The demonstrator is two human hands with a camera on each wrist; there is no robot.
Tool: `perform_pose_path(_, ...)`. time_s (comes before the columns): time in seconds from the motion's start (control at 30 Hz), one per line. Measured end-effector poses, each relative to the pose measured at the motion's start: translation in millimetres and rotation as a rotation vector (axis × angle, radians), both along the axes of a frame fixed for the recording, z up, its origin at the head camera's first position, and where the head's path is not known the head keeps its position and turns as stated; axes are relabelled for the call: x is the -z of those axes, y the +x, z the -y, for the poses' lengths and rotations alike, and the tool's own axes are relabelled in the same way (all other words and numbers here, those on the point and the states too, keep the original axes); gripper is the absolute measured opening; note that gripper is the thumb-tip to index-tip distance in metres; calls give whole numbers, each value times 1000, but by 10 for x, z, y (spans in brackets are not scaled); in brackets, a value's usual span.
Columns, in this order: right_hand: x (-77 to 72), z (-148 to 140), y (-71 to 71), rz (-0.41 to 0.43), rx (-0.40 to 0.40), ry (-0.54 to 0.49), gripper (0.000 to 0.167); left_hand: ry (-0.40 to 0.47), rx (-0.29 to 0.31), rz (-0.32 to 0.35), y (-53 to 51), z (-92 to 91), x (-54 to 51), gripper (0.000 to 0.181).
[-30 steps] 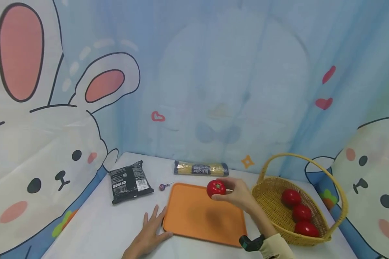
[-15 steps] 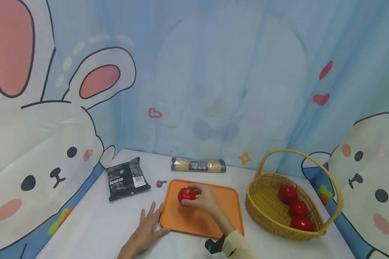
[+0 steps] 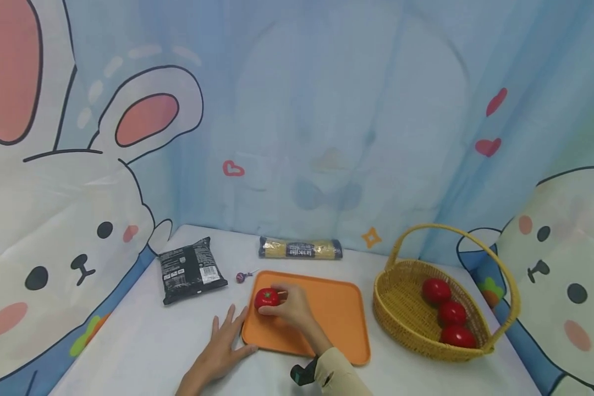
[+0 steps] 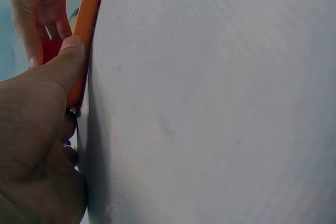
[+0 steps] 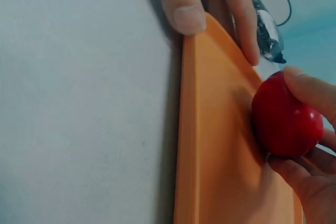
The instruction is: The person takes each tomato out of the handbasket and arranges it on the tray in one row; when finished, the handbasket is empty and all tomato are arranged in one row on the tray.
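Fingers of the right hand (image 3: 294, 308) are curled around a red tomato (image 3: 265, 297) in the head view, with the thumb on its near side and the other fingers on its far side. The tomato, its green stem mark turned up, is held at the left end of an orange tray (image 3: 326, 316). By the left hand (image 3: 219, 347), spread with its fingers apart, the tray's left edge and near corner are touched. On the white desk (image 3: 143, 341), a black packet (image 3: 190, 270) is seen to the left, with a lollipop (image 3: 241, 278) between it and the tray; a yellow pasta packet (image 3: 301, 249) is laid behind the tray. To the right, three red fruits (image 3: 452, 313) are contained in a wicker basket (image 3: 401, 319), whose handle is raised.

In the left wrist view, the left thumb is placed against the tray's rim; beyond it, part of the tomato is shown beside the right hand.

In the right wrist view, the tomato is clasped between thumb and fingers near the tray's surface; whether the two are touching cannot be told. The left thumb is set on the tray's corner, with another finger along the adjoining edge.
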State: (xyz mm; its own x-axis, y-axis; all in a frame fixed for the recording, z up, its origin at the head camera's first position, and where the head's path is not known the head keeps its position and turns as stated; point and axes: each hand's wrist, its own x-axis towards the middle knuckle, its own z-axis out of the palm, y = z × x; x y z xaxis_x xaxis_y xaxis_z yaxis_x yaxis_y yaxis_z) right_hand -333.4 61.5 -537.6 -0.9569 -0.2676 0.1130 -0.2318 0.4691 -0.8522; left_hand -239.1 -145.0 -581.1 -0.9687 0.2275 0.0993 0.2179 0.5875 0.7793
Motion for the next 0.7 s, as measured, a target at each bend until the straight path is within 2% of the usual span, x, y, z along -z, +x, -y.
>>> perform_pose_path(0.17, 11, 34, -7, 19, -14, -7, 62, -6, -3, 21, -3, 7, -12, 92)
perform_pose_path(0.4, 25, 50, -22, 13, -33, -6, 63, -8, -7, 13, -4, -8, -50, 91)
perform_pose_path(0.57, 32, 36, 1, 15, -59, -10, 73, -3, -11, 32, 5, -9, -51, 92)
perform_pose_path(0.7, -94, -55, 25, 27, -108, -10, 81, -12, -19, 39, 14, 3, -41, 92)
